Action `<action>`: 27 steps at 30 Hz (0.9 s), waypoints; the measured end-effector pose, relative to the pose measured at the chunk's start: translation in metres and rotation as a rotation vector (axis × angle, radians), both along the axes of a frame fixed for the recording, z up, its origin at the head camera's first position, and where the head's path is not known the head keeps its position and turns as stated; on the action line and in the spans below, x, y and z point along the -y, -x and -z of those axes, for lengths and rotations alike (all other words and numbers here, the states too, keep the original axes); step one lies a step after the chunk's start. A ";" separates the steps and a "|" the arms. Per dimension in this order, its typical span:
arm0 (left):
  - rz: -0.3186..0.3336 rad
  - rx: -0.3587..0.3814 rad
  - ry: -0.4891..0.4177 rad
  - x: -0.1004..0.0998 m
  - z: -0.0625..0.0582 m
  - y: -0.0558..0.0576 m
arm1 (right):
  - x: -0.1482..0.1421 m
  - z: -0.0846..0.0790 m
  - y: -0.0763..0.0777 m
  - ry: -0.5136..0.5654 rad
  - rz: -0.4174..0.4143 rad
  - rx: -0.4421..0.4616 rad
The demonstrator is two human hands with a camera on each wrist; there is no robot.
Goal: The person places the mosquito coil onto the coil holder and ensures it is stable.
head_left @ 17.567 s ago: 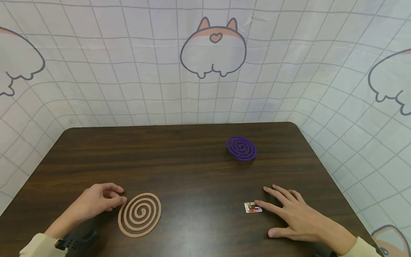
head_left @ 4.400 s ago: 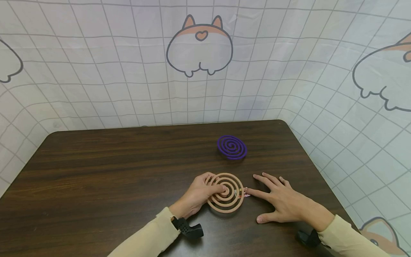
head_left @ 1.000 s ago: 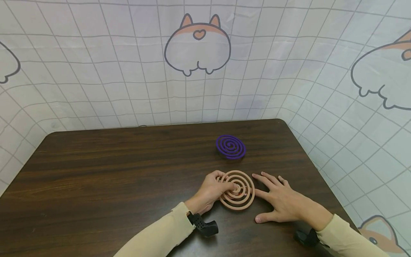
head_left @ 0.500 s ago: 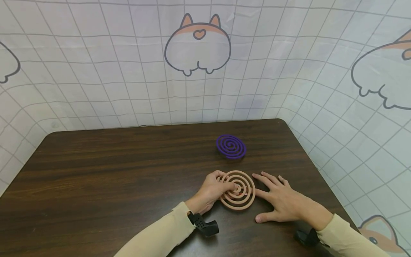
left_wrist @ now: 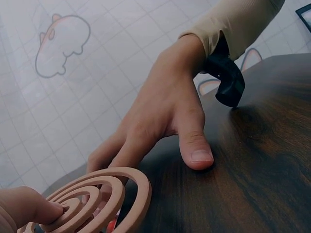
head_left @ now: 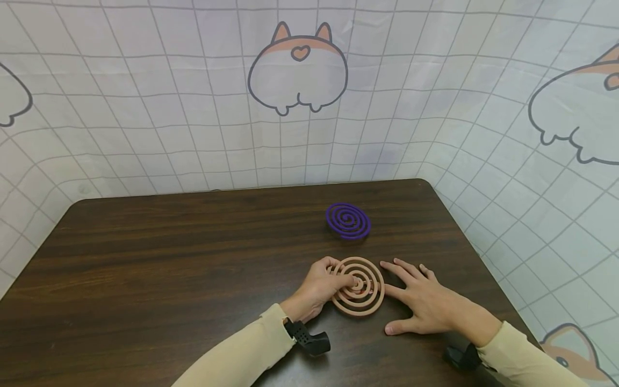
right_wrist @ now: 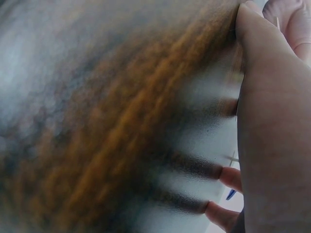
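My left hand [head_left: 316, 287] pinches a tan mosquito coil [head_left: 358, 313], thumb on its centre and fingers behind the far left side. The coil is held over a small picture card, most of which it hides; a red bit of the card [left_wrist: 112, 225] shows past the rings in the left wrist view. My right hand [head_left: 430, 309] is spread on the table, fingers straight, with the index fingertip reaching under the coil's right edge. A purple spiral coil [head_left: 348, 221] sits farther back. In the right wrist view, the right thumb [right_wrist: 265, 36] and several fingertips show against the tabletop.
The dark wood-grain table [head_left: 169, 269] has rounded far corners. A white gridded curtain [head_left: 217, 123] with cartoon dog prints hangs behind it and along the sides. Black wrist cameras, such as the left one [head_left: 311, 342], stick out beside the cuffs.
The coil lay flat at the left at first; my left hand has since picked it up and carried it right, over the card. Over the last second both hands have stayed still.
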State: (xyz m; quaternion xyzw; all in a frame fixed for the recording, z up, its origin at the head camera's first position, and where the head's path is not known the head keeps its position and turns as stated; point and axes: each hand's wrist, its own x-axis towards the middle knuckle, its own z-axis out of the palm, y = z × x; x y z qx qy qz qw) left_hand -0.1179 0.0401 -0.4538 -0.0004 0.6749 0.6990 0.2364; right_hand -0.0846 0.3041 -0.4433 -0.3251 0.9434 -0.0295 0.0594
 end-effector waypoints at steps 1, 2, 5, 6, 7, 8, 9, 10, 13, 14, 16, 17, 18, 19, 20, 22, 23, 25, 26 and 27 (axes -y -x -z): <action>0.000 -0.001 0.001 0.000 0.000 0.000 | 0.000 0.000 0.000 0.000 0.000 0.000; 0.000 -0.001 0.002 0.000 0.000 0.000 | 0.000 0.000 0.000 0.000 0.000 -0.001; 0.001 -0.005 0.004 0.000 -0.001 0.000 | 0.000 0.000 0.000 0.004 0.000 -0.005; 0.003 -0.006 0.005 0.000 -0.001 0.000 | 0.000 0.001 0.000 0.005 0.000 -0.007; 0.005 -0.007 0.006 0.000 -0.001 0.000 | 0.000 0.001 0.000 0.006 0.000 -0.007; 0.006 -0.005 0.008 0.001 -0.001 0.000 | -0.001 0.001 0.000 0.007 0.000 -0.009; 0.007 -0.005 0.009 0.001 -0.001 0.000 | -0.001 0.001 0.000 0.008 -0.001 -0.010; 0.007 -0.004 0.008 0.001 -0.001 0.000 | -0.001 0.001 0.000 0.008 -0.001 -0.011; 0.007 0.000 0.006 0.001 -0.001 0.000 | -0.001 0.001 0.000 0.008 -0.001 -0.009; 0.006 0.004 0.003 0.001 -0.001 0.000 | -0.001 0.001 0.000 0.008 -0.001 -0.007; 0.005 0.005 0.002 0.001 -0.001 0.000 | -0.001 0.001 0.000 0.007 0.000 -0.004; 0.006 0.004 0.002 0.001 -0.001 0.000 | 0.000 0.001 0.000 0.007 0.000 -0.004; 0.005 0.007 0.000 0.001 -0.001 0.000 | 0.000 0.001 0.000 0.006 0.001 -0.003; 0.005 0.007 -0.003 0.001 -0.001 0.000 | 0.000 0.001 0.000 0.005 0.001 -0.003; 0.005 0.007 -0.008 0.001 0.000 0.000 | 0.000 0.001 0.000 0.005 0.002 -0.004; 0.003 0.006 -0.018 0.001 -0.001 -0.001 | 0.000 0.001 0.000 0.005 0.003 -0.006; 0.004 0.004 -0.022 0.001 -0.001 -0.001 | 0.000 0.001 0.000 0.006 0.003 -0.008; 0.004 0.002 -0.026 0.001 -0.001 -0.002 | 0.000 0.001 0.000 0.008 0.002 -0.012; 0.005 0.001 -0.026 0.001 -0.001 -0.002 | 0.000 0.001 -0.001 0.009 0.001 -0.014; 0.007 0.002 -0.027 0.001 -0.001 -0.001 | 0.000 0.001 -0.001 0.010 0.000 -0.016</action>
